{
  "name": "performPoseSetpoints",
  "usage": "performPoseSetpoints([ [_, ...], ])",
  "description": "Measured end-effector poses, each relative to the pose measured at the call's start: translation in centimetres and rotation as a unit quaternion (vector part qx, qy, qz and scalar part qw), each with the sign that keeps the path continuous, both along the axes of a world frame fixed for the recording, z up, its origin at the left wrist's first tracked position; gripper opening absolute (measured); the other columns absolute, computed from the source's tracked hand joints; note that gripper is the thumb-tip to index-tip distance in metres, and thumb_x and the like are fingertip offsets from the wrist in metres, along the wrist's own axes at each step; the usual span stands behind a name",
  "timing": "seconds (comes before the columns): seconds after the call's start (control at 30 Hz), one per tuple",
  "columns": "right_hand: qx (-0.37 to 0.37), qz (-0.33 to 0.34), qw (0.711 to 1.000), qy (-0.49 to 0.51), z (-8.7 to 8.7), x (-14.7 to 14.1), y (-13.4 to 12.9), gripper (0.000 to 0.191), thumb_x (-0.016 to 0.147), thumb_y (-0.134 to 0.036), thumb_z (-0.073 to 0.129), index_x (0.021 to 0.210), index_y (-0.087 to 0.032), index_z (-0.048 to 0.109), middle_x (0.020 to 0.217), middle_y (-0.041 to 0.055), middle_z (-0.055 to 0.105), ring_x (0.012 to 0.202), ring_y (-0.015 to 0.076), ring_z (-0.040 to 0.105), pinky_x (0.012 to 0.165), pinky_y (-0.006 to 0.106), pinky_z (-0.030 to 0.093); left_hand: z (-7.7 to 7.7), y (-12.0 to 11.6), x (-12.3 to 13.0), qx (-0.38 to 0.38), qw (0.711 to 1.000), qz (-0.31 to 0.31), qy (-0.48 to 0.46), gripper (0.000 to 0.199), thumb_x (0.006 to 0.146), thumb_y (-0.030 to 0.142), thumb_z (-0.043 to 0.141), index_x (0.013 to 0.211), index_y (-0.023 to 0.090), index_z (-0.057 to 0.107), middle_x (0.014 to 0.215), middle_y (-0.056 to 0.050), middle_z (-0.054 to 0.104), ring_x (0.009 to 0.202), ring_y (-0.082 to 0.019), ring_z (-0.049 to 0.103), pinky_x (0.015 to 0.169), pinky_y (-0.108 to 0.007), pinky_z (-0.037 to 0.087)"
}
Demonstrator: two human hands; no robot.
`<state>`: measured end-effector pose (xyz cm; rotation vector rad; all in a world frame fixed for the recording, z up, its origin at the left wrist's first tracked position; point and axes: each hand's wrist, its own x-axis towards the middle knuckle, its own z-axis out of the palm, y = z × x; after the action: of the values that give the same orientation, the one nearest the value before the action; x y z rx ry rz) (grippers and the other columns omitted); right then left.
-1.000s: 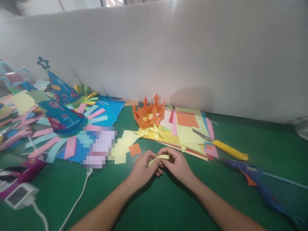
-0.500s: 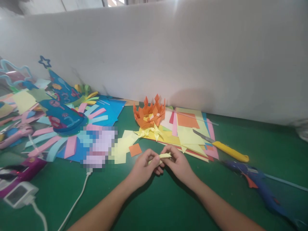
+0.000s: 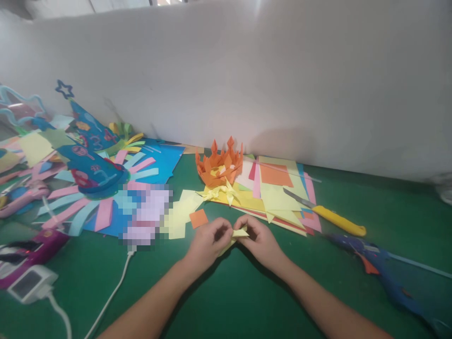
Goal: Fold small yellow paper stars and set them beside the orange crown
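Observation:
Between my two hands is a small folded piece of pale yellow paper point(image 3: 240, 233), pinched from both sides over the green table. My left hand point(image 3: 209, 240) is closed on its left end, thumb on top. The right end is gripped by the thumb and fingers of my right hand point(image 3: 259, 238). My fingertips cover part of the folds. Just beyond my hands lies a small orange paper square point(image 3: 198, 218). Behind it are yellow folded paper shapes point(image 3: 226, 192) and an orange folded-paper crown point(image 3: 219, 169) standing upright.
A yellow-handled knife point(image 3: 339, 220) lies at right, its blade over a stack of coloured paper point(image 3: 282, 200). Nearer is a blue glue gun point(image 3: 381, 263). Blue paper cone hats point(image 3: 95, 169) stand at left, near a white cable point(image 3: 115, 292) and a purple power strip point(image 3: 38, 252). A pale wall point(image 3: 282, 84) rises behind.
The folded yellow paper has turned in my fingers, and a pointed flap now shows below my left thumb. Both hands stay in nearly the same place, fingers shifted slightly.

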<state>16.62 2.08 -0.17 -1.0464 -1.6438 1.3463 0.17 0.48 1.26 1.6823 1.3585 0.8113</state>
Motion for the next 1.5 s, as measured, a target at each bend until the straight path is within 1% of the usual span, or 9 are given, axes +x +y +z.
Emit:
performPoseSetpoints([
  [0.17,0.002,-0.006,1.0,-0.011,0.0,-0.1,0.1,0.011,0.073,-0.014,0.058,0.081,-0.02,0.053,0.077,-0.0019,0.053,0.071,0.0129,0.051,0.064,0.023,0.042,-0.2,-0.1,0.1,0.016,1.0,0.002,0.025,0.01,0.081,0.023,0.046,0.075,0.018,0.053,0.063,0.004,0.051,0.057,-0.009,0.043,0.054,-0.019,0.032],
  [0.37,-0.004,-0.02,1.0,-0.024,0.2,-0.2,0.1,0.009,0.071,-0.017,0.06,0.077,-0.019,0.053,0.073,-0.002,0.054,0.066,0.0126,0.051,0.061,0.023,0.043,-0.5,-0.2,0.3,0.026,0.999,0.02,0.033,0.014,0.081,0.026,0.048,0.074,0.019,0.056,0.061,0.004,0.053,0.055,-0.01,0.045,0.053,-0.021,0.033],
  [0.5,-0.017,-0.033,0.999,-0.01,0.2,-0.2,0.2,0.011,0.072,-0.021,0.061,0.076,-0.02,0.051,0.067,-0.0034,0.05,0.06,0.0116,0.05,0.055,0.023,0.043,-0.4,-0.5,0.6,-0.055,0.995,0.042,-0.07,0.022,0.082,0.036,0.05,0.076,0.017,0.058,0.063,0.001,0.058,0.056,-0.012,0.054,0.053,-0.022,0.04],
  [0.63,0.001,-0.066,0.998,-0.006,-0.2,-0.1,0.2,0.009,0.073,-0.02,0.059,0.078,-0.02,0.052,0.072,-0.0015,0.053,0.064,0.0127,0.052,0.057,0.023,0.045,-0.3,-0.6,1.2,-0.161,0.963,0.022,-0.216,0.028,0.076,0.04,0.061,0.088,0.015,0.054,0.075,-0.004,0.064,0.065,-0.015,0.064,0.059,-0.026,0.05],
  [0.83,0.006,-0.083,0.996,0.012,-0.4,-0.2,0.4,0.027,0.075,-0.024,0.061,0.1,-0.021,0.051,0.082,0.0001,0.055,0.065,0.0121,0.054,0.061,0.026,0.048,-0.6,0.1,1.1,-0.179,0.934,0.062,-0.302,0.033,0.073,0.037,0.066,0.089,0.013,0.051,0.077,-0.002,0.062,0.061,-0.01,0.062,0.061,-0.024,0.051],
  [0.93,0.02,-0.083,0.996,0.017,-0.3,-0.2,0.4,0.029,0.075,-0.024,0.062,0.101,-0.021,0.05,0.082,-0.0003,0.056,0.065,0.012,0.056,0.062,0.026,0.049,-0.9,0.2,1.0,-0.158,0.939,0.08,-0.295,0.034,0.074,0.034,0.065,0.096,0.015,0.049,0.076,0.0,0.061,0.058,-0.009,0.06,0.059,-0.024,0.05],
  [1.2,0.059,-0.085,0.993,-0.061,-0.3,-0.1,0.4,0.011,0.076,-0.025,0.062,0.079,-0.02,0.053,0.074,0.0005,0.058,0.068,0.0159,0.059,0.063,0.028,0.049,-1.3,-0.3,1.0,-0.116,0.965,0.068,-0.225,0.027,0.08,0.029,0.056,0.102,0.018,0.046,0.075,0.001,0.06,0.061,-0.01,0.06,0.063,-0.025,0.049],
  [1.37,0.154,-0.083,0.975,-0.14,0.1,0.2,0.5,0.001,0.077,-0.021,0.062,0.076,-0.021,0.062,0.074,0.0029,0.062,0.07,0.0182,0.058,0.063,0.03,0.047,-1.4,-0.3,1.0,-0.106,0.966,0.078,-0.223,0.026,0.079,0.031,0.058,0.1,0.018,0.048,0.075,0.0,0.061,0.06,-0.01,0.06,0.064,-0.026,0.049],
  [1.5,0.221,-0.079,0.958,-0.167,0.0,0.4,0.5,0.008,0.079,-0.018,0.06,0.074,-0.022,0.064,0.078,0.0029,0.065,0.079,0.0199,0.059,0.071,0.032,0.046,-1.2,-0.3,1.1,-0.099,0.969,0.074,-0.214,0.024,0.08,0.029,0.057,0.1,0.018,0.049,0.076,0.0,0.062,0.063,-0.012,0.061,0.065,-0.027,0.05],
])
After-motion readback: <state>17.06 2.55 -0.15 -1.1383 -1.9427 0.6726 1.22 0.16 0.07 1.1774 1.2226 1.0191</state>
